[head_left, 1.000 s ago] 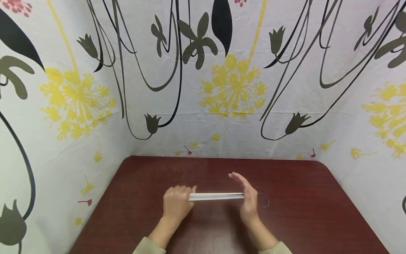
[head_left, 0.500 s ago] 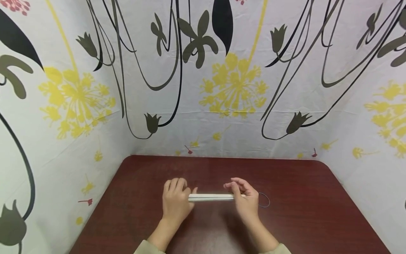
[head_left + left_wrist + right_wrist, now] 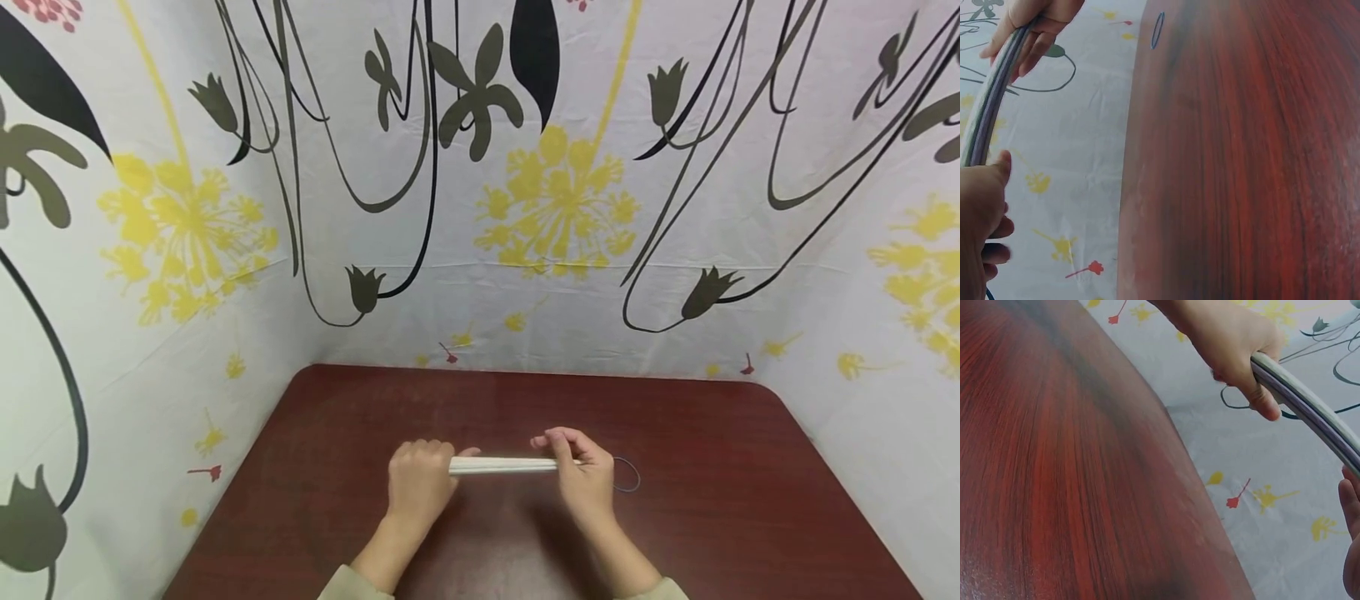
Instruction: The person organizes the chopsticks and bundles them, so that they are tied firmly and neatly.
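A bundle of pale strands (image 3: 502, 465), with grey and purple ones showing in the left wrist view (image 3: 991, 103), stretches level between both hands above the table. Its left end is gripped by the left hand (image 3: 422, 479), fingers curled over it and thumb pointing along it. The right hand (image 3: 587, 479) holds the other end with the thumb against the near side and the fingers bent behind. In the right wrist view the bundle (image 3: 1310, 406) bends slightly between the left hand (image 3: 1229, 344) and the right hand (image 3: 1352, 550). How the right fingertips sit is partly hidden.
A thin dark loop (image 3: 638, 476) lies on the reddish-brown table (image 3: 712, 533) just right of the right hand; it shows also as a blue ring (image 3: 1157, 30). Patterned white cloth (image 3: 480, 317) surrounds the table's back and sides.
The right hand's raised, straight fingers have bent in and its thumb has come down on the bundle. The left fingers, lifted half a second ago, are curled down again.
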`<action>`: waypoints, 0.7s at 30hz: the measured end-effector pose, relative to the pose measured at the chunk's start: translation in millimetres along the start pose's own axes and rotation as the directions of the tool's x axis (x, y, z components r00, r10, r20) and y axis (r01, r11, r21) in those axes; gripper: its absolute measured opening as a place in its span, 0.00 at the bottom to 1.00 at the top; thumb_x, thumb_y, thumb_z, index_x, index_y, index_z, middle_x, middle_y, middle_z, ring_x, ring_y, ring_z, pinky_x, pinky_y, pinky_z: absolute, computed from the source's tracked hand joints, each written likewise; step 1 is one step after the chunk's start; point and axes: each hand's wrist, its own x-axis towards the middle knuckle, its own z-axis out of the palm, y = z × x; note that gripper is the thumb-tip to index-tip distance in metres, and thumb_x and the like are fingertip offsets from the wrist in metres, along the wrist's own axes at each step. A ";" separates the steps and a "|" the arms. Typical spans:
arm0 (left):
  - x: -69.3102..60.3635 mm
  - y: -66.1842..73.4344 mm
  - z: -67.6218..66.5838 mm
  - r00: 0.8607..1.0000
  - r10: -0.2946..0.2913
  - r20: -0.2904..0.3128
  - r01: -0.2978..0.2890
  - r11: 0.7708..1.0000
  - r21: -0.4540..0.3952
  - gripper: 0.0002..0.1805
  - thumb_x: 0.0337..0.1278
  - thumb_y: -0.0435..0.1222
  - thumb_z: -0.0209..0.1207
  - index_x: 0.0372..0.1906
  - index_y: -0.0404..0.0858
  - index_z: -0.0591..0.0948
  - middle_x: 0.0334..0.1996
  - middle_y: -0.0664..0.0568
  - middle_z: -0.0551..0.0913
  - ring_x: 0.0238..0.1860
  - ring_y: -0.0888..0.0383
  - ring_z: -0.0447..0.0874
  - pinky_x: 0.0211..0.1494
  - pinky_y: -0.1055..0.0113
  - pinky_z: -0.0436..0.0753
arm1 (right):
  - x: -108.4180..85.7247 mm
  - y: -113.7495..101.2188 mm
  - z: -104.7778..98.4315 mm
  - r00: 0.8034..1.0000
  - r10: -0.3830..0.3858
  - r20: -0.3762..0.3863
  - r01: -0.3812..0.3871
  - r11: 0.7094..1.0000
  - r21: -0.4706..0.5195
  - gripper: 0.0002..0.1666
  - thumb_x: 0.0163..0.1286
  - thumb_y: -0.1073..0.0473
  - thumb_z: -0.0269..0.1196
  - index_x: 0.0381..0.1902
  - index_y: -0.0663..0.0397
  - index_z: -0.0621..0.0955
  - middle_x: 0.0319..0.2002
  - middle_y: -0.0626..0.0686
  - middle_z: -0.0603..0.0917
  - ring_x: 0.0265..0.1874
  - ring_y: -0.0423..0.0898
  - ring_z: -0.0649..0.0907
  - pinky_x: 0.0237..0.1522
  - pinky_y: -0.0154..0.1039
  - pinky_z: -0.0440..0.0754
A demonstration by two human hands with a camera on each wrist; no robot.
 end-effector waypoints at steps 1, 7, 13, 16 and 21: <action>0.2 -0.4 -0.2 1.000 0.005 -0.006 -0.005 1.000 -0.006 0.37 0.73 0.58 0.49 0.07 0.45 0.60 0.06 0.56 0.62 0.09 0.59 0.56 0.15 0.66 0.60 | 0.2 -2.8 0.1 1.000 -0.005 0.003 0.005 1.000 -0.004 0.07 0.70 0.76 0.59 0.32 0.70 0.83 0.28 0.65 0.87 0.30 0.39 0.89 0.36 0.31 0.85; -2.4 -2.1 -1.2 0.999 0.034 -0.022 -0.035 0.999 -0.040 0.19 0.42 0.30 0.55 0.10 0.45 0.58 0.08 0.58 0.57 0.11 0.63 0.47 0.16 0.71 0.50 | 1.3 -9.1 -3.0 0.999 -0.031 -0.017 0.030 0.998 -0.054 0.05 0.69 0.75 0.61 0.33 0.71 0.83 0.28 0.64 0.87 0.28 0.36 0.88 0.31 0.27 0.81; 1.2 -1.9 1.9 0.991 0.018 -0.129 -0.018 1.000 0.002 0.31 0.72 0.49 0.51 0.09 0.44 0.67 0.08 0.57 0.67 0.10 0.58 0.62 0.16 0.66 0.62 | -0.6 0.0 -6.4 0.979 -0.198 -0.042 0.194 0.978 -0.075 0.10 0.68 0.78 0.59 0.32 0.67 0.85 0.27 0.62 0.88 0.28 0.36 0.88 0.24 0.24 0.77; 2.8 -2.2 3.0 0.984 0.027 -0.177 -0.027 1.000 -0.002 0.29 0.71 0.45 0.50 0.09 0.44 0.67 0.08 0.57 0.68 0.10 0.58 0.63 0.16 0.66 0.65 | -0.9 0.0 -5.9 0.961 -0.275 -0.031 0.272 0.960 -0.063 0.12 0.69 0.79 0.55 0.33 0.68 0.85 0.30 0.61 0.89 0.34 0.39 0.89 0.35 0.26 0.82; 0.2 -2.8 2.8 0.979 0.026 -0.203 -0.028 1.000 -0.009 0.28 0.70 0.43 0.49 0.09 0.44 0.66 0.07 0.57 0.67 0.08 0.59 0.61 0.13 0.68 0.60 | -0.1 -0.2 -6.3 0.951 -0.302 0.068 0.300 0.953 0.038 0.18 0.73 0.78 0.45 0.42 0.74 0.83 0.38 0.67 0.87 0.45 0.42 0.88 0.51 0.32 0.81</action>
